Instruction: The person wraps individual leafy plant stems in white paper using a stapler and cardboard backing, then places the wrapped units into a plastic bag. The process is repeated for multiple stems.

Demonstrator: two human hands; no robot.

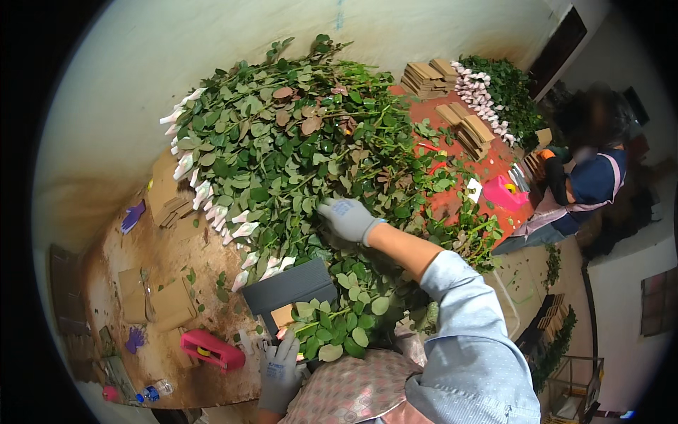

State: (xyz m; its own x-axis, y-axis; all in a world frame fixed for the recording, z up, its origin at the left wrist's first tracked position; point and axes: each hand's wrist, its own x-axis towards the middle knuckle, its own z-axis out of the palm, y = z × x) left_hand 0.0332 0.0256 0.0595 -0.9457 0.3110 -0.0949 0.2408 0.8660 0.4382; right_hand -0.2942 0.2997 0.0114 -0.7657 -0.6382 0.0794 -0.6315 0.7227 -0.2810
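Observation:
My right hand (347,218), in a grey glove, reaches onto a large heap of leafy rose stems (286,138); its fingertips are partly lost among the leaves, so its grip cannot be told. My left hand (280,368), gloved likewise, is low in the view beside a piece of brown cardboard (282,316) and the flower end of some leafy stems (344,326) lying before me. Its fingers touch that end, but their hold is unclear. A dark grey corrugated board (290,288) lies between the hands. Pale pink rose heads in white sleeves (203,193) line the heap's left side.
On the table (212,389) lie a pink tape dispenser (212,351), a plastic bottle (154,391), purple gloves (132,216) and cardboard sheets (172,305). A co-worker (593,175) stands at the right by a red tabletop (442,204) with another pink dispenser (505,193) and cardboard stacks (428,78).

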